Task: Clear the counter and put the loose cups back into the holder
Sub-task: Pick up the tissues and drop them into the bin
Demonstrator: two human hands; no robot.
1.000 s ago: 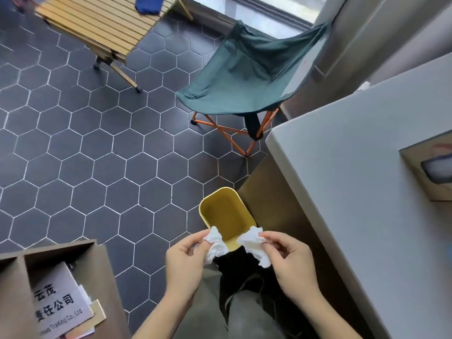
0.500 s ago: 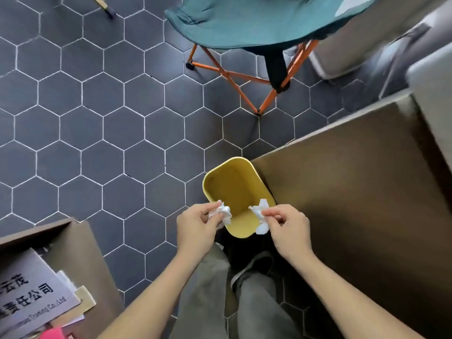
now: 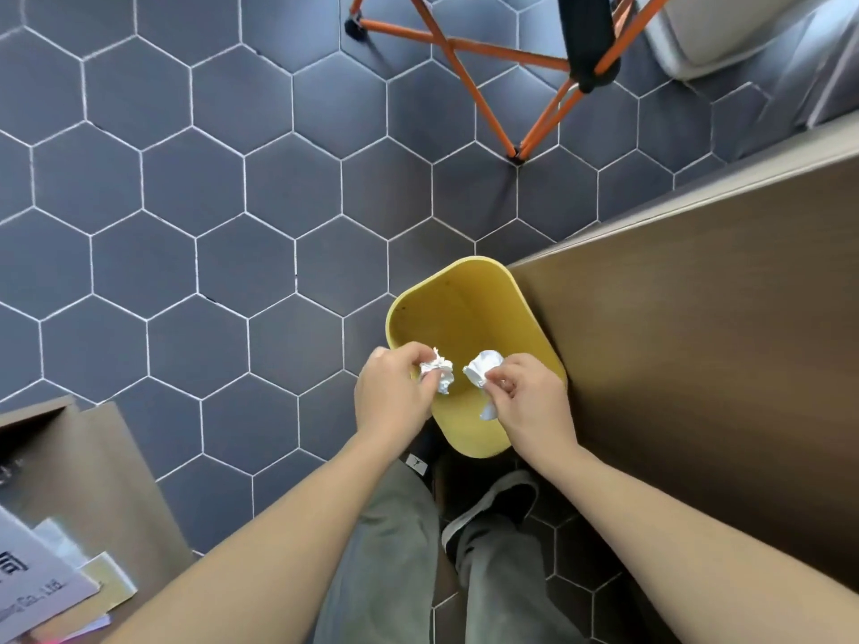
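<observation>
So both hands are busy here. The left hand has its fingers pinched shut around a crumpled white paper wad, and the right hand is doing the same with a second white paper wad, a bit of it trailing down below the fingers. Both wads hang right over the open mouth of the yellow bin, toward its near rim, the two hands close together but not touching.

Looks to me like this is the "clear the counter" half of the job: trash about to go in. Next move should be dead simple, just let the fingers open and the wads drop straight in. They're light and scrunched, so I'd guess they could snag on a fingertip or clip the rim.

The bin is smooth plastic, a rounded oblong, and looks empty inside. It sits on the floor, dark hexagon tiles with pale grout, tucked right against the brown wood-grain counter side panel. Orange tube legs of a folding chair stand farther off.

No cups or holder anywhere in view, so that part isn't started as far as I can tell.
</observation>
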